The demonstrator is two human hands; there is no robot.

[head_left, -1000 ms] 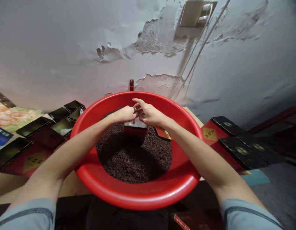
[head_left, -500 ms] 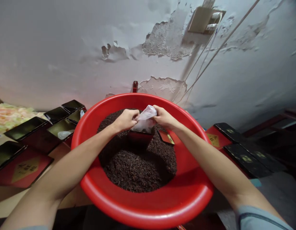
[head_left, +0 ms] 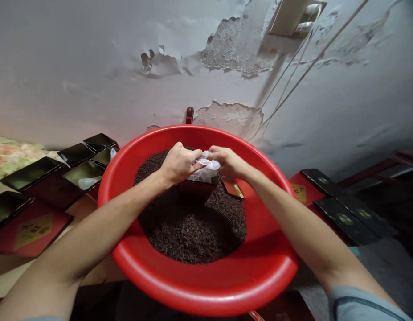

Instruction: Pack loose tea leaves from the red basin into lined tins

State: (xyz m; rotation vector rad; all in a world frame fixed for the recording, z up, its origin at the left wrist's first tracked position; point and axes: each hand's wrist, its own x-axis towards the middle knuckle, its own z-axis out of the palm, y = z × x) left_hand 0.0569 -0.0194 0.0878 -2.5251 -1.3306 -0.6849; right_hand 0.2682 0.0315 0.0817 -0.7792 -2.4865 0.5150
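Both my hands grip the gathered neck of a clear plastic bag [head_left: 206, 174]. My left hand [head_left: 181, 164] pinches it from one side, its thumb along the plastic. On the other side my right hand [head_left: 228, 161] has its fingers closed on the bag's top. The lower part of the bag sits inside a dark red tin [head_left: 195, 191], which stands on loose dark tea leaves [head_left: 193, 236]. A large red basin [head_left: 206, 294] holds the leaves. Beside the tin, near my right hand, lies a red tin lid [head_left: 232, 188] with a gold edge.
Several open tins [head_left: 29, 225] stand to the left, some with plastic bags inside. Closed black-topped tins [head_left: 343, 218] are on the right. A peeling wall [head_left: 126, 67] rises behind the basin, with cords [head_left: 293, 89] running down it.
The bag's mouth was spread between my hands; now its neck is bunched together and twisted. My hands have drawn closer, with the left turned more over the bag.
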